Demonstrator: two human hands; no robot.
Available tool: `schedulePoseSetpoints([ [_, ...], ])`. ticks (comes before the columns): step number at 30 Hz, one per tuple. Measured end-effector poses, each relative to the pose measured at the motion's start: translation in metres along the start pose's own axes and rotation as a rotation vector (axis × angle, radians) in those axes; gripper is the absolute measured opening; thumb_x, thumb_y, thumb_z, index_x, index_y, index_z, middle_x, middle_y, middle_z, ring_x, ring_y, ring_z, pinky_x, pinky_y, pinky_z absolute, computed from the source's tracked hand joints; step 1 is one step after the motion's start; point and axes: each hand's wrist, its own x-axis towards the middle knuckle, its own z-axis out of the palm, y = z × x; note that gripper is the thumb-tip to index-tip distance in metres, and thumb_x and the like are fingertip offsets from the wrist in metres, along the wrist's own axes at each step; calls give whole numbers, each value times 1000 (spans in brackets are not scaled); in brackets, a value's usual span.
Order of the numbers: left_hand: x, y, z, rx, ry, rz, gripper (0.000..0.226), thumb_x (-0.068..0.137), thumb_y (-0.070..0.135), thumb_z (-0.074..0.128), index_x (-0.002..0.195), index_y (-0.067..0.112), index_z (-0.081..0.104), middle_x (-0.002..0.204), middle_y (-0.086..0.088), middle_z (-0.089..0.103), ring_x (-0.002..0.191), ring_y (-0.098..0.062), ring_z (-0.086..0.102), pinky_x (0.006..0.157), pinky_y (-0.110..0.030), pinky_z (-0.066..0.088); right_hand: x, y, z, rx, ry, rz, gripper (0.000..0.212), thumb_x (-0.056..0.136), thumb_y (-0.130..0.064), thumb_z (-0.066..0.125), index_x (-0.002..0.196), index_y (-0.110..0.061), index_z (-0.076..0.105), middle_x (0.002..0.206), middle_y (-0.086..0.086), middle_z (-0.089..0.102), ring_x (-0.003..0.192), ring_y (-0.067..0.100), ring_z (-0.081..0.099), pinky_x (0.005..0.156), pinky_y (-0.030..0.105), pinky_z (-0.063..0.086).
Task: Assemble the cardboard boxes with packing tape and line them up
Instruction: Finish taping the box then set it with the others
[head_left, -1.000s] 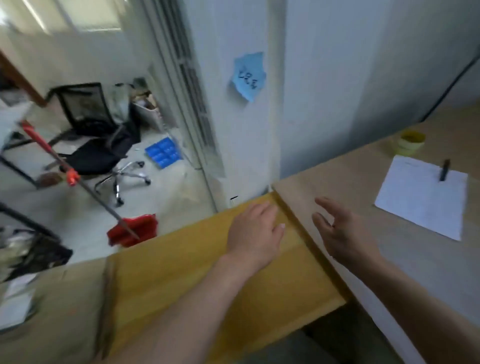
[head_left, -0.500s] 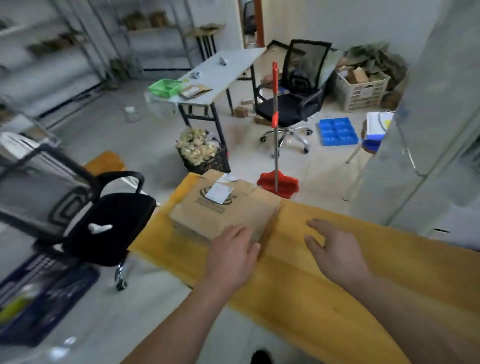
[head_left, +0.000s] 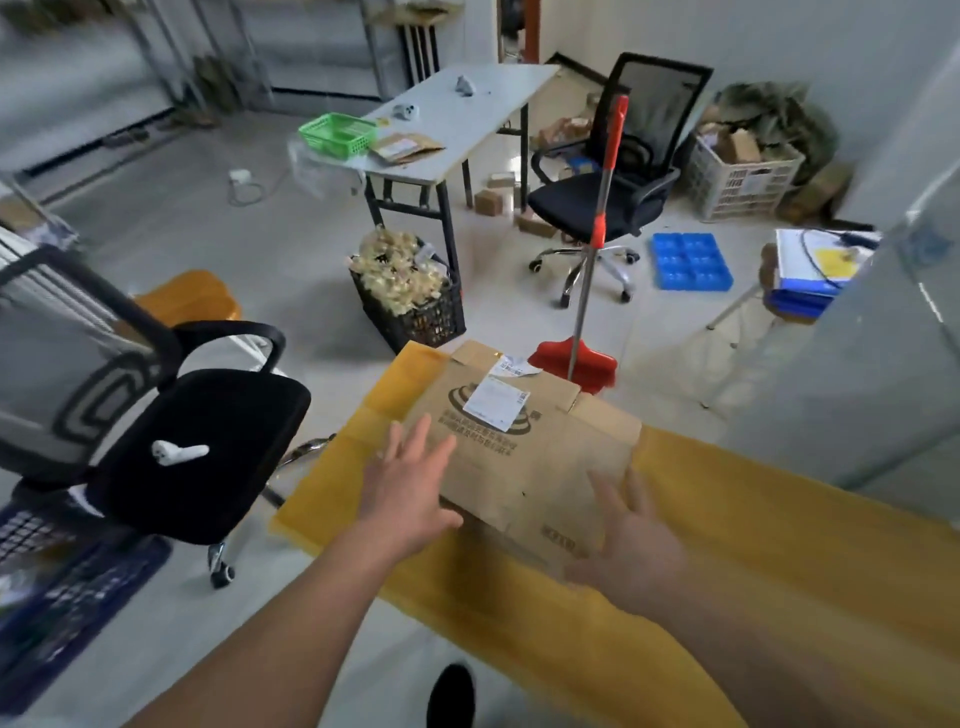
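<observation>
A flattened brown cardboard box (head_left: 535, 447) with a dark printed logo and a white label lies on the yellow table (head_left: 779, 545) near its far left end. My left hand (head_left: 405, 488) reaches over the box's left edge with fingers spread and straight. On the box's near right corner is my right hand (head_left: 631, 545), fingers also straight. Neither hand grips the box. No packing tape is in view.
A black office chair (head_left: 202, 441) with a white earbud case on its seat stands left of the table. Beyond are a red dustpan with long handle (head_left: 576, 364), a black basket (head_left: 415, 301), a white table (head_left: 452, 114), another chair (head_left: 608, 192) and a blue tray (head_left: 691, 260).
My view swung left from the wall and desk to the room. Both hands moved along the yellow table to the cardboard box and now spread over its near edge.
</observation>
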Motion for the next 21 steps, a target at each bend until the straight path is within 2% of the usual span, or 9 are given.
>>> schedulePoseSetpoints([
  [3, 36, -30, 6, 38, -104, 32, 118, 68, 54, 81, 153, 41, 0, 158, 5, -30, 146, -38, -19, 114, -64, 12, 14, -14, 21, -21, -13, 77, 130, 59, -62, 78, 151, -43, -12, 159, 0, -31, 147, 29, 23, 110, 42, 42],
  [6, 63, -53, 17, 32, -193, 78, 122, 67, 50, 83, 153, 41, -4, 154, 6, -38, 145, -38, -22, 115, -64, 9, 23, -25, 40, -12, 30, 81, 132, 54, -61, 81, 150, -46, -8, 158, -3, -29, 142, 32, 29, 105, 44, 47],
  [8, 75, -62, 24, 8, -228, 120, 121, 68, 47, 84, 152, 42, -3, 154, 8, -37, 148, -37, -15, 118, -61, 13, 26, -31, 48, -2, 61, 105, 128, 57, -59, 82, 151, -42, -3, 158, -5, -27, 139, 30, 34, 99, 43, 52],
  [10, 80, -67, 28, -37, -241, 142, 118, 70, 45, 84, 153, 41, 0, 157, 11, -32, 150, -34, -3, 118, -55, 22, 28, -35, 53, 0, 91, 118, 120, 63, -58, 80, 152, -38, 2, 158, -5, -24, 137, 30, 38, 97, 42, 54],
  [12, 82, -68, 27, -66, -203, 155, 113, 71, 48, 82, 153, 39, 5, 160, 10, -24, 149, -33, 7, 117, -50, 27, 27, -40, 53, 1, 103, 124, 115, 68, -58, 77, 153, -36, 3, 157, -5, -24, 139, 30, 36, 101, 43, 51],
  [14, 82, -69, 21, -63, -149, 172, 109, 72, 54, 78, 154, 38, 9, 162, 9, -17, 148, -32, 12, 117, -47, 29, 24, -44, 49, 10, 100, 130, 111, 72, -58, 74, 154, -37, 2, 157, -9, -24, 140, 28, 34, 102, 41, 50],
  [17, 77, -69, 3, -78, -103, 201, 107, 68, 66, 73, 153, 37, 16, 163, 7, -6, 145, -28, 17, 117, -44, 28, 12, -48, 38, 37, 89, 141, 99, 82, -61, 63, 155, -40, -1, 160, -9, -23, 146, 25, 22, 107, 39, 43],
  [19, 72, -66, -15, -130, -50, 228, 101, 69, 69, 71, 152, 36, 24, 163, 7, 2, 143, -26, 20, 117, -42, 27, 3, -47, 28, 60, 141, 116, 85, 87, -62, 48, 155, -39, 4, 164, -7, -13, 148, 25, 17, 113, 41, 34],
  [21, 69, -57, -36, -205, 53, 271, 83, 75, 57, 72, 147, 32, 39, 161, 7, 17, 140, -24, 29, 114, -39, 30, -4, -45, 13, 93, 271, 90, 70, 90, -55, 38, 155, -36, 19, 164, -2, 8, 145, 24, 25, 113, 38, 31],
])
